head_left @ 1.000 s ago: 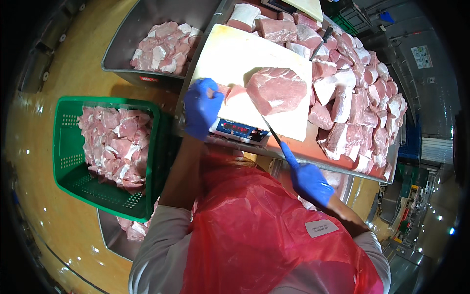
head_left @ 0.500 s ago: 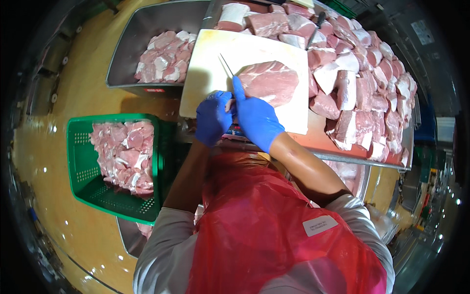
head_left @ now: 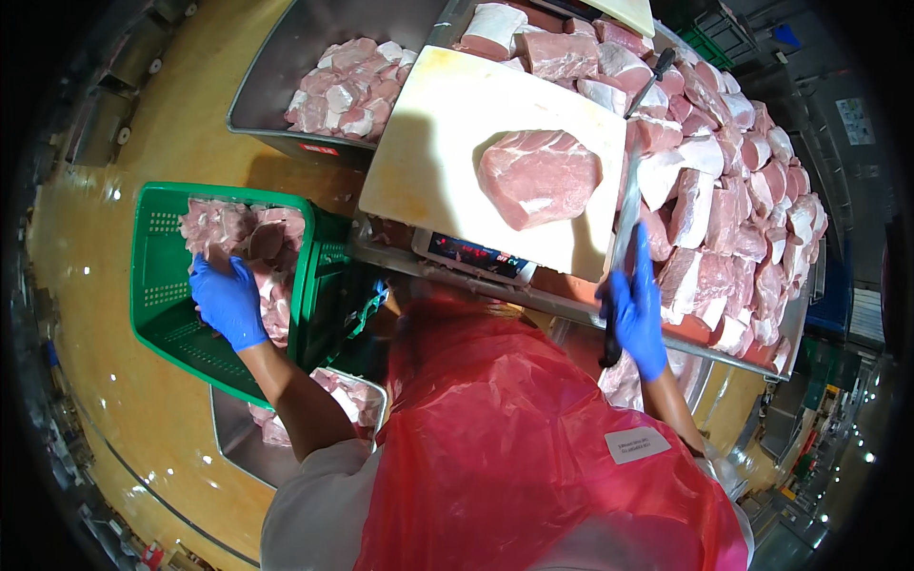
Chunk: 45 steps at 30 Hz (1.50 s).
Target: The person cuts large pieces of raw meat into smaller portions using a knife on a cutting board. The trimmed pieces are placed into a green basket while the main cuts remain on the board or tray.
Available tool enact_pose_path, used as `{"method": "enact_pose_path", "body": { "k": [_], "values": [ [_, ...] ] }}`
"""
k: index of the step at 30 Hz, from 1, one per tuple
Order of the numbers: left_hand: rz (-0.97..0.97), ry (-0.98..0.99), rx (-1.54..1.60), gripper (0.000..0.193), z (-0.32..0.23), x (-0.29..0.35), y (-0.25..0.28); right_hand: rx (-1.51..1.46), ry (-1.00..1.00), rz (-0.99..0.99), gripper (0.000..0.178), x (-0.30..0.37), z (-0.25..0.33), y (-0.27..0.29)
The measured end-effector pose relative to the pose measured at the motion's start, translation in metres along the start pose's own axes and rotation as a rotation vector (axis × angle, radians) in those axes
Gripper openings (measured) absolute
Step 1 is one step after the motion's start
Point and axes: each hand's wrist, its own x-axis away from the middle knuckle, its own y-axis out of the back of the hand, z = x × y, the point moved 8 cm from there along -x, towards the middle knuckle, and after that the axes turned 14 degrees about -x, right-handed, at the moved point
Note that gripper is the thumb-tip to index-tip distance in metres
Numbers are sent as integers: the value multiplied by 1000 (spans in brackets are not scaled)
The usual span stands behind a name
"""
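Observation:
My left hand (head_left: pixel 228 303), in a blue glove, reaches into the green basket (head_left: pixel 308 285). Its thumb and fingers are around a pale piece of pork (head_left: pixel 220 257), just over the other meat pieces there. At the right edge of the cutting board, my right hand (head_left: pixel 640 319), also gloved, grips a long knife (head_left: pixel 628 205). The blade points away from me, and the dark handle end shows below the palm. A large trimmed slab of pork (head_left: pixel 539 178) lies alone on the white cutting board (head_left: pixel 443 105), touched by neither hand.
Stacked pork pieces (head_left: pixel 709 205) cover the metal table to the right, with another knife (head_left: pixel 652 81) on them. A digital scale (head_left: pixel 476 255) shows under the board's near edge. A grey bin (head_left: pixel 276 81) holds meat at far left; a metal tray (head_left: pixel 228 443) sits below the basket.
My left hand has gone from the board to the green basket on the left. My right hand has swung right with the knife, off the slab. The slab stays on the board.

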Motion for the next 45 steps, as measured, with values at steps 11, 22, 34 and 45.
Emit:
{"method": "enact_pose_path", "body": {
  "k": [11, 22, 34, 45],
  "values": [
    [22, -586, 1244, 31, -290, 119, 89, -229, 322, -79, 69, -148, 40, -33],
    [368, -170, 1412, 30, -284, 143, 44, 615, 235, 273, 90, -66, 27, -126],
    [35, -342, 1301, 25, -260, 132, 59, 933, 30, 391, 87, 26, 9, -32],
    [53, -828, 507, 21, -293, 149, 47, 828, 172, 320, 92, -71, 36, -152]
  ]
}}
